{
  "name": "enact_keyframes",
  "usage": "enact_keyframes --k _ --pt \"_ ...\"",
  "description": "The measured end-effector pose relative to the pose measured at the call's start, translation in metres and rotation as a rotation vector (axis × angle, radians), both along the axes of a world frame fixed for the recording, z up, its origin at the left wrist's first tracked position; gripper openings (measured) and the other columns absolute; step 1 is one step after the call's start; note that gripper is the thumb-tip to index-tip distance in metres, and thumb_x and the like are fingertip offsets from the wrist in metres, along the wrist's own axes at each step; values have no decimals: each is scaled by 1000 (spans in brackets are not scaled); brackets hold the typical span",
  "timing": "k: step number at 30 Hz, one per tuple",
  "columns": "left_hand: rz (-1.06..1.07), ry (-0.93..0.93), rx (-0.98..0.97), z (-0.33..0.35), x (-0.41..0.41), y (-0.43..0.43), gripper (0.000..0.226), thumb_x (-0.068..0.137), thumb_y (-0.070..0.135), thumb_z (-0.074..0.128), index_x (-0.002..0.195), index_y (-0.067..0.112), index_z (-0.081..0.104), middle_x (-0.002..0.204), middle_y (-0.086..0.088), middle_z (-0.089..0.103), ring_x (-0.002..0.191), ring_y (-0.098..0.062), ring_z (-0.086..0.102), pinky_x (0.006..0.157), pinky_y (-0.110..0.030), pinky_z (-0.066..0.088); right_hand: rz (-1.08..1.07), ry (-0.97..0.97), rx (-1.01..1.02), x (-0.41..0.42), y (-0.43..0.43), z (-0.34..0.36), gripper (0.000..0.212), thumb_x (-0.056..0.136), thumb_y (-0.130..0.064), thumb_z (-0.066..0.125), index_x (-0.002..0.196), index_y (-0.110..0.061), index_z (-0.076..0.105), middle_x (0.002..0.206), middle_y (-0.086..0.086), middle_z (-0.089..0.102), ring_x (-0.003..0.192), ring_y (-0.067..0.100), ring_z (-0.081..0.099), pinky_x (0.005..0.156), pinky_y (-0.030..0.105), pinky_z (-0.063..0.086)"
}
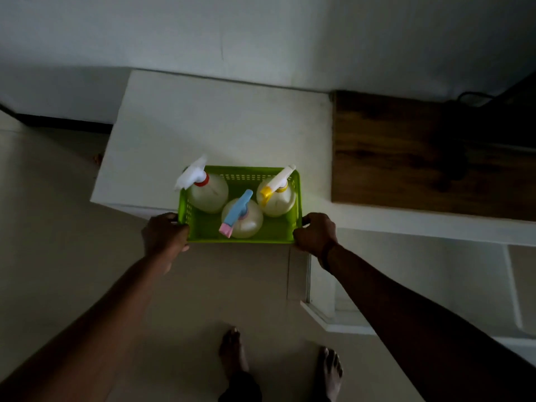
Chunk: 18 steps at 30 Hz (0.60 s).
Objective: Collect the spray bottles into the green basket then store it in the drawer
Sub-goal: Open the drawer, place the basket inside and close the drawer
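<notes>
A green basket (240, 227) juts over a white cabinet's (203, 134) near edge — long axis running nine to three — left hand (164, 235) and right hand (314, 232) clasping its short ends; three spray bottles (242, 217) stand inside.

Green perforated basket (203, 224) with three upright spray bottles: white-red (208, 192), blue-pink (242, 217), yellow-white (277, 198).

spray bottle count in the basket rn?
3, all upright in the green basket: red-collared bottle at far left, yellow-trigger bottle at far right, blue-and-pink-trigger bottle near the middle front. None visible outside it; nothing looks hidden.
</notes>
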<state>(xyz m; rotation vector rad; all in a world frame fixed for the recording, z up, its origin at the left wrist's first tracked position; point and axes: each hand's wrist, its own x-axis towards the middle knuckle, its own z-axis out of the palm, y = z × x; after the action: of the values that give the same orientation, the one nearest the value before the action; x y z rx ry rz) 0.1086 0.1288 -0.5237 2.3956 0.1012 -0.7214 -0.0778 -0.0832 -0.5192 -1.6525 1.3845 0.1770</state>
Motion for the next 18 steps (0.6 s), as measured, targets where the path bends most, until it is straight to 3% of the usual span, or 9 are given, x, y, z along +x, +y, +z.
enact_keyframes --k 3,7,12,16,18 --pt "-50 0 -16 -4 -40 5 7 67 15 63 65 16 70 56 -3 70 49 -21 69 56 -32 59 -10 3 36 -43 -4 -1 18 66 -3 64 83 -4 69 88 25 72 87 42 68 79 54 57" --pt "-202 -77 54 -9 -102 2 20 56 30 58 55 10 60 46 2 59 55 -21 59 47 -27 39 -42 14 62 -108 -17 -1 21 68 -1 65 89 -3 68 90 26 71 81 41 70 74 53 60" --pt "-292 -55 27 -9 -182 -23 20 63 33 59 60 13 59 54 3 60 61 -26 58 58 -33 40 -100 70 58 -192 -42 3 22 70 3 64 90 -4 68 83 24 71 68 36 72 65 51 62" --pt "-320 -16 15 -14 -243 -52 18 72 22 69 60 18 56 54 10 57 56 -14 56 51 -25 34 -121 150 30 -254 -67 3 25 69 4 66 93 -5 69 82 20 72 60 28 71 52 22 58" --pt "-342 -2 -2 -15 -269 -69 20 72 22 69 59 20 54 52 13 56 52 -1 52 46 -19 31 -156 173 31 -283 -81 3 27 69 6 67 94 -4 70 81 21 69 52 22 68 44 20 53"
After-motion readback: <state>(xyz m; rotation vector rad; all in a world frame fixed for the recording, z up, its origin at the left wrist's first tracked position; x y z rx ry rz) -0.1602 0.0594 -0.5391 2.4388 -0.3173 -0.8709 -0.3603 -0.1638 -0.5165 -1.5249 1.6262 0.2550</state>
